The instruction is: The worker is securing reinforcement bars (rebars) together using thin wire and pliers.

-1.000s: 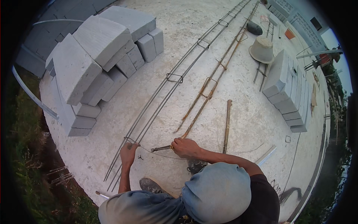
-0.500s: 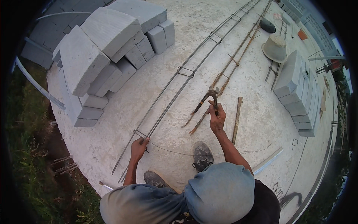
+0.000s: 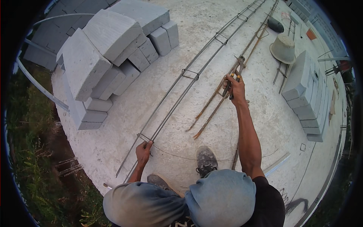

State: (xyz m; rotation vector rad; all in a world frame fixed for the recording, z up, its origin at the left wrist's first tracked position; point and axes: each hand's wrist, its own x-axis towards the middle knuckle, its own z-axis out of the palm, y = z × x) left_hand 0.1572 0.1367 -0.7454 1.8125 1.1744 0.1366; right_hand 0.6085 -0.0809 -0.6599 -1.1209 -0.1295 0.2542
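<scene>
Clasping the rebar frame [image 3: 196, 77], the person's left fingers [image 3: 143, 148] should steady it firmly, while the right fingers [image 3: 229, 78] grasp pincers [image 3: 241, 60] to the frame's right.

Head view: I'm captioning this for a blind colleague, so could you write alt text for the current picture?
A person's right hand holds pincers over rusty bars, while the left hand grips a long grey steel frame near its closer end. Both frames lie on pale concrete, with a block stack at left and another at right.
</scene>
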